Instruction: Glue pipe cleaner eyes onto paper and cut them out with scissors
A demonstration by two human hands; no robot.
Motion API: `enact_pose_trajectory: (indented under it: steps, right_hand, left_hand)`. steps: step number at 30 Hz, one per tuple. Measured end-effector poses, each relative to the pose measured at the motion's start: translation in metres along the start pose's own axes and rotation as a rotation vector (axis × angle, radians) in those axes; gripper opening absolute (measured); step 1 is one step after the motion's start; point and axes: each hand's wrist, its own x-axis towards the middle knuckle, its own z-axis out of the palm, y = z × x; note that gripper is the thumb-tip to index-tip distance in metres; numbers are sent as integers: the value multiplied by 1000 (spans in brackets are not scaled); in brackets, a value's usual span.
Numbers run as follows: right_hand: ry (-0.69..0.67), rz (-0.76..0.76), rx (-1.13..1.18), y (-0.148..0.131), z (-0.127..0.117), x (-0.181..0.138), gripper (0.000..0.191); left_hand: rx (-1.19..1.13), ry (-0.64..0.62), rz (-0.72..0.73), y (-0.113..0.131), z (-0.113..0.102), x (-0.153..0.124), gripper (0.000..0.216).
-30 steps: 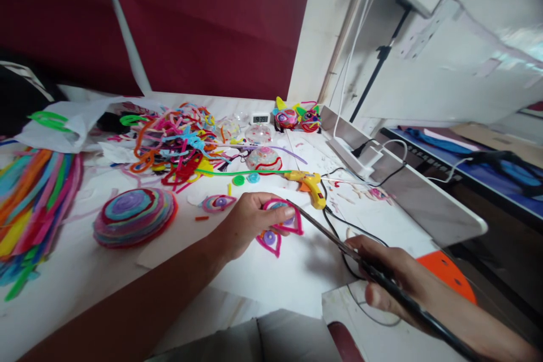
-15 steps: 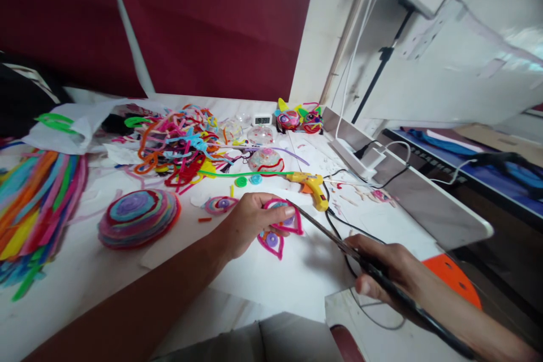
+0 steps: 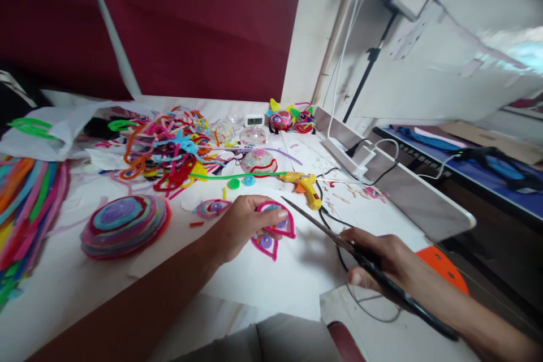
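My left hand (image 3: 241, 223) pinches a pink-edged, eye-shaped pipe-cleaner piece (image 3: 289, 228) between thumb and fingers. A similar piece with a purple round centre (image 3: 266, 243) shows just below it; whether my fingers touch that one I cannot tell. My right hand (image 3: 384, 257) grips a pair of scissors (image 3: 316, 223) with black handles. Their blades look closed, pointing left, with the tip near the upper edge of the held piece. Beyond my left hand, another eye-shaped piece (image 3: 212, 207) lies on the white table.
A yellow glue gun (image 3: 311, 189) lies beyond the scissors, its black cord trailing near my right hand. At left are a coiled multicoloured disc (image 3: 127, 226) and bundled pipe cleaners (image 3: 31, 203). Behind stand a tangled pile (image 3: 169, 147), a small clock (image 3: 254, 120) and two decorated masks (image 3: 292, 119).
The view has turned slightly right, so everything sits further left in it. The scissors' tip now appears slightly clear of the pink edge. Both hands keep their holds.
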Motion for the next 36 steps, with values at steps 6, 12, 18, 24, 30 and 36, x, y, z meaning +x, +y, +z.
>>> enact_pose_trajectory:
  steps: [6, 12, 18, 24, 30, 36]
  right_hand:
    - [116, 84, -86, 0, -13, 0, 42]
    - [231, 147, -321, 31, -20, -1, 44]
    - [299, 203, -419, 49, -26, -3, 49]
    - [349, 274, -470, 63, -37, -15, 46]
    - [395, 397, -527, 83, -39, -28, 47]
    - [376, 417, -552, 98, -41, -27, 50]
  left_hand:
    - [-14, 66, 38, 0, -6, 5, 33]
    - [-35, 146, 85, 0, -13, 11, 37]
    - [-88, 206, 86, 2, -12, 12, 36]
    - [-185, 265, 109, 4, -9, 13, 31]
    - [-183, 237, 109, 1, -11, 12, 31]
    - [-205, 235, 123, 1, -8, 12, 23]
